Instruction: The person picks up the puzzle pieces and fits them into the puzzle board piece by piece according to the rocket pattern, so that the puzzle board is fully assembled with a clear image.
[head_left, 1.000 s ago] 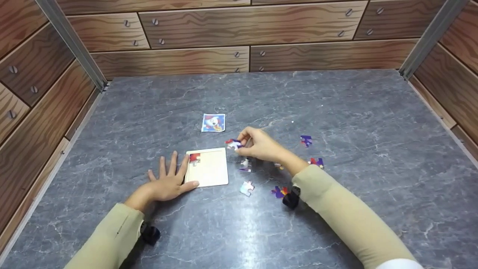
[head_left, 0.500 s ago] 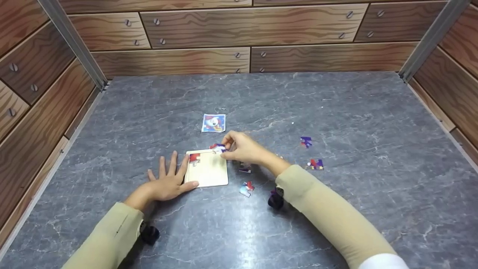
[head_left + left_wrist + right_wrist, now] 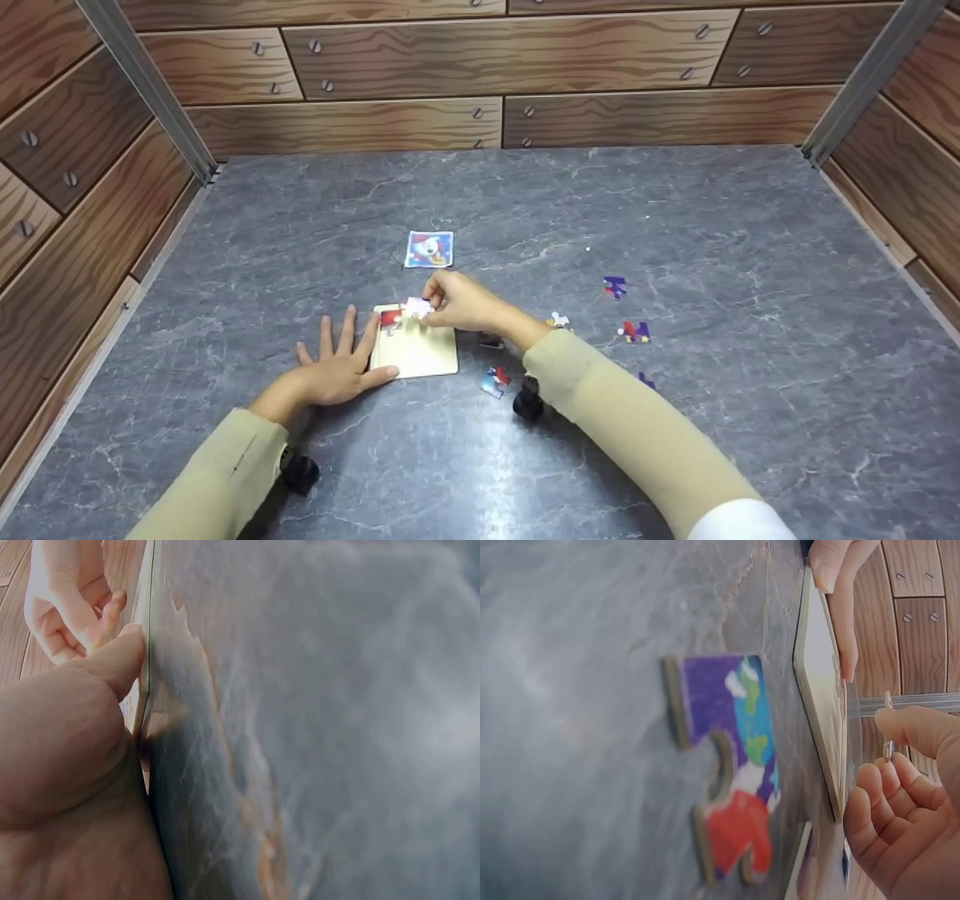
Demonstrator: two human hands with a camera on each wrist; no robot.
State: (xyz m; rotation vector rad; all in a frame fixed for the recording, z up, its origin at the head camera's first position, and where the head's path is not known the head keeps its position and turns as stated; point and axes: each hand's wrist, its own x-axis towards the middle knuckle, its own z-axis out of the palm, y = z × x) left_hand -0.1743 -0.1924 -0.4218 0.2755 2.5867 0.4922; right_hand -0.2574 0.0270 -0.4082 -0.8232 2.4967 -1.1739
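Note:
My right hand pinches a jigsaw piece between thumb and fingers, just above the upper part of a cream puzzle board. In the right wrist view this held piece stands nearly edge-on, apart from the board. A red and white piece lies in the board's top left corner. My left hand lies with fingers spread along the board's left side. Its thumb rests on the board's near left corner. The held piece's printed face is washed out by glare in the head view.
A small picture card lies behind the board. Loose pieces lie to the right: a blue and red one, a white one, a red and purple one, a purple one. The right forearm partly covers others.
My right hand has carried the jigsaw piece left, from beside the board to over its upper part, and the piece has turned. The left hand has stayed in place.

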